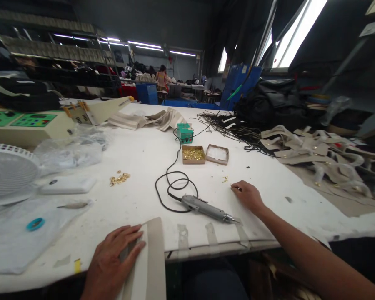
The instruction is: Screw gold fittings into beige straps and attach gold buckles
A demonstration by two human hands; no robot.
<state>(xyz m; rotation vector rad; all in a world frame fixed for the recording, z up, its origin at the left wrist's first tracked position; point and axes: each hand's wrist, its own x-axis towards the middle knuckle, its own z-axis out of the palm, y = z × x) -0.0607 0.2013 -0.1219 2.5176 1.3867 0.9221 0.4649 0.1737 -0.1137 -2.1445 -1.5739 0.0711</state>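
Observation:
My left hand (112,258) lies flat, fingers spread, on a beige strip piece (154,254) at the table's front edge. My right hand (246,195) rests on the white table, its fingers pinched together near a few tiny gold pieces (225,179); what they hold, if anything, is too small to tell. Between the hands lies a grey electric screwdriver (204,207), its cable running back to a green box (185,133). Behind are a small carton of gold screws (193,154) and a carton with clear plastic (217,154). Gold fittings (119,178) form a small pile at left.
Beige straps (318,154) are heaped at right beside black cords (234,131). A round fan (9,175), plastic bags (71,150), a white power bank (67,185) and a blue tape ring (35,224) stand or lie at left. A person (162,78) is far behind.

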